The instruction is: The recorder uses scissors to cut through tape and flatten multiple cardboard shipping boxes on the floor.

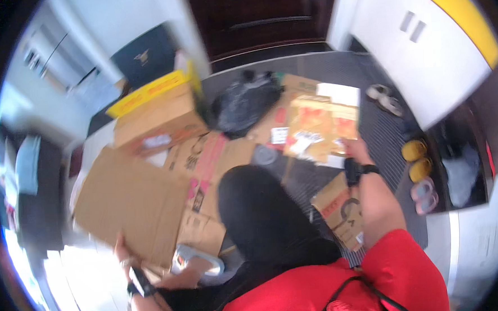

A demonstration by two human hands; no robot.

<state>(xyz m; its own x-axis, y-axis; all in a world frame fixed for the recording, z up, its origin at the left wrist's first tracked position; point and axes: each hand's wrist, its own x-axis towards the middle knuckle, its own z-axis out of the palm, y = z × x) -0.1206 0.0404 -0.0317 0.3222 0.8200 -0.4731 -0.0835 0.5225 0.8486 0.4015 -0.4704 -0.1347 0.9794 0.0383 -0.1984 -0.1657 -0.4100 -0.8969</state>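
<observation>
My left hand (124, 253) is at the near edge of a large flat brown cardboard sheet (130, 198), its fingers gripping the edge. The sheet is tilted up at the left. My right hand (358, 148), with a dark band at the wrist, grips a bundle of tan paper packets (309, 123) with reddish print and white labels. A white sheet (344, 93) shows behind the packets. Below that wrist lies a smaller flattened cardboard piece (342, 210) with printing. My bent knee in black cloth rises between my hands. The picture is somewhat blurred.
Flattened printed cardboard (210, 166) covers the floor mat ahead. A black plastic bag (246, 102) lies beyond it, beside an open brown box (160, 123) with yellow flaps. Yellow slippers (418, 160), pink slippers (424, 196) and a white cabinet (418, 45) line the right. A dark door stands ahead.
</observation>
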